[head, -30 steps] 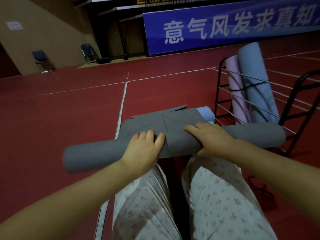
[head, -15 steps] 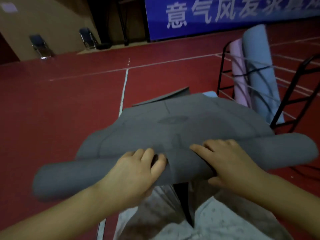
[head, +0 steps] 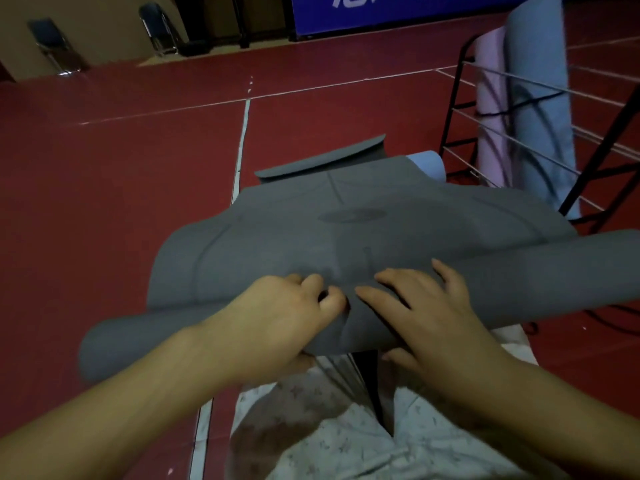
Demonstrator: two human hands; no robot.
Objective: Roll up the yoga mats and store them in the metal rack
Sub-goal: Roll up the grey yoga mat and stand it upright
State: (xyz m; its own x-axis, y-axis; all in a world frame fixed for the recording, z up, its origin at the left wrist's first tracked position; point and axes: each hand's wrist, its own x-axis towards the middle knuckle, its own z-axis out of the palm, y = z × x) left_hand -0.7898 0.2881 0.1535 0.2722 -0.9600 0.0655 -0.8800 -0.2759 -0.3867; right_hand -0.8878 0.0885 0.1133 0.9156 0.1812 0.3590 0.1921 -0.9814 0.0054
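Both hands, left hand (head: 277, 317) and right hand (head: 429, 313), around grey mat (head: 346, 237) (roll's right end cut off).

The dark red floor (head: 121, 188) carries white painted lines (head: 244, 133); the black metal rack (head: 460, 109) stands on it at right, two folding chairs (head: 52, 43) at the far wall. The grey yoga mat (head: 346, 216) trails onto it ahead.
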